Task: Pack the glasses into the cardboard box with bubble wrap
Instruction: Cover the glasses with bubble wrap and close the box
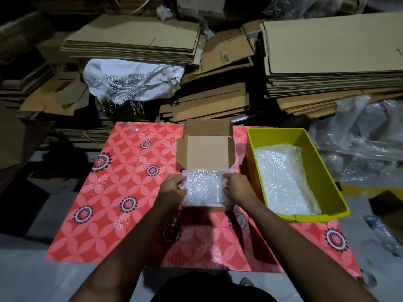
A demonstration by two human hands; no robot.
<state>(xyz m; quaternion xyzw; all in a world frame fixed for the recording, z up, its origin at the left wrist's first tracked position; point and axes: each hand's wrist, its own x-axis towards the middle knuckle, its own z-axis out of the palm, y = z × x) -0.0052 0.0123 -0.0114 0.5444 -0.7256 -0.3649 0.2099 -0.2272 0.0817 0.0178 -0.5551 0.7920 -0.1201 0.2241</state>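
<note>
A small cardboard box (205, 152) stands open on the red patterned cloth (130, 192), its lid tipped back. Bubble wrap (204, 186) fills the inside of the box. My left hand (172, 190) grips the wrap at the box's left side with curled fingers. My right hand (236, 188) grips the wrap at the right side in the same manner. No glasses show; anything under the wrap is hidden.
A yellow-green plastic bin (322, 171) holding more bubble wrap (283, 182) sits just right of the box. Stacks of flattened cardboard (327, 62) and a white sack (135, 81) lie behind the table. Clear plastic sheets (359, 138) pile up at the far right.
</note>
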